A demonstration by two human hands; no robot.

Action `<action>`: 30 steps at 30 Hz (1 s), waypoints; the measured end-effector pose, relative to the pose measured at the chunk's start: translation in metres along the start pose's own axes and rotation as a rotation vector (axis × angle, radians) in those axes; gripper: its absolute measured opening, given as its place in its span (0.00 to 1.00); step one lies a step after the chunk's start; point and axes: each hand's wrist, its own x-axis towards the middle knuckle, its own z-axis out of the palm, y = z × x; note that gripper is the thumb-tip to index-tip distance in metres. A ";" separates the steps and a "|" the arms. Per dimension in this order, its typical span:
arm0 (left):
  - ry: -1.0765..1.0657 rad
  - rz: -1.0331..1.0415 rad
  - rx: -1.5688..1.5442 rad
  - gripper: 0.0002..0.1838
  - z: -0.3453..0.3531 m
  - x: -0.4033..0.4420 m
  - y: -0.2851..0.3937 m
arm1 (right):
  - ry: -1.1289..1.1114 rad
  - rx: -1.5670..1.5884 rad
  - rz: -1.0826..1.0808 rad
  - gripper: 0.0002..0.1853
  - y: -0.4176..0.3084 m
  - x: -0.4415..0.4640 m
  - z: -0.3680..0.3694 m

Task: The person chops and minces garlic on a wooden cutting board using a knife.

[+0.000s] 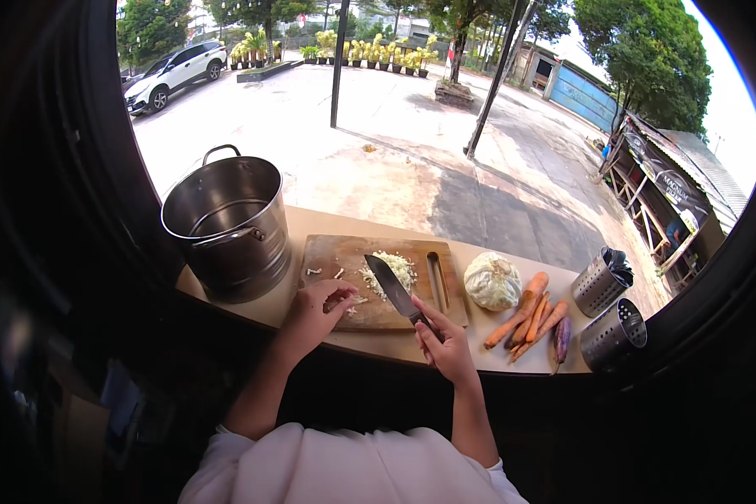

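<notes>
My right hand (445,340) is closed round the handle of a kitchen knife (388,281). Its broad dark blade slants up and left above the wooden cutting board (328,252), its point near a pile of finely chopped white pieces (399,267). My left hand (315,311) is at the board's near left side, fingers curled toward the thumb in a loose pinch. Whatever the fingertips hold, if anything, is too small to make out. A few pale scraps (339,273) lie apart from the pile, and others are close to my left fingertips.
A large steel pot (260,260) with handles stands left of the board. To the right are a whole pale cabbage (492,281), several carrots (525,319), a purple root-like vegetable (562,340) and two perforated metal holders (601,286). The counter (470,336) ends before a paved yard.
</notes>
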 end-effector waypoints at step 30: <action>0.085 -0.065 0.220 0.09 0.028 -0.008 0.000 | 0.065 -0.135 -0.040 0.27 -0.004 -0.005 0.006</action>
